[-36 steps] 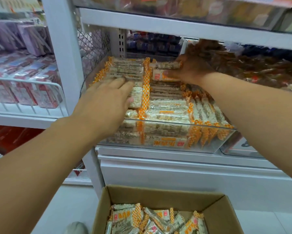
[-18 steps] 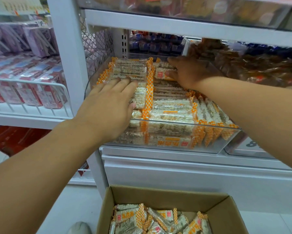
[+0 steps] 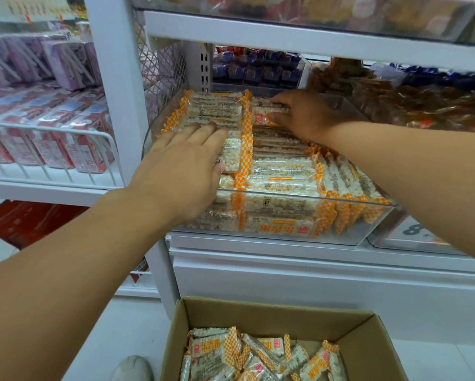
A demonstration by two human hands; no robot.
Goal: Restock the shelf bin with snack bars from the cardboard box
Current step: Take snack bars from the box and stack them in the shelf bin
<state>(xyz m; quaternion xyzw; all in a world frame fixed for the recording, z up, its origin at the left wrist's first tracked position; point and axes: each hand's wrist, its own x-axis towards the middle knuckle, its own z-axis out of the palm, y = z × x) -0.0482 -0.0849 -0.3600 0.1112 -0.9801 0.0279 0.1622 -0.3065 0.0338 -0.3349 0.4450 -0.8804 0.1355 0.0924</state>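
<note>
A clear plastic shelf bin [image 3: 364,235] holds several rows of snack bars [image 3: 283,174] in white wrappers with orange checked ends. My left hand [image 3: 184,166] lies flat, fingers straight, on the bin's left column of bars. My right hand [image 3: 305,114] reaches to the back of the bin, where thumb and fingers pinch a snack bar [image 3: 263,109] lying on the right column. On the floor below stands the open cardboard box [image 3: 272,312] with several loose snack bars [image 3: 217,349] in it.
The shelf board above [image 3: 285,37] hangs low over the bin. A bin of brown snacks [image 3: 423,105] adjoins on the right, and blue packs [image 3: 258,70] sit behind. Left of the white post [image 3: 112,78] is a wire basket [image 3: 52,133] of pink packs. A shoe [image 3: 133,368] is beside the box.
My right hand has slid slightly toward the bin's centre along the back row, still on the bar. My left hand stays flat on the left column.
</note>
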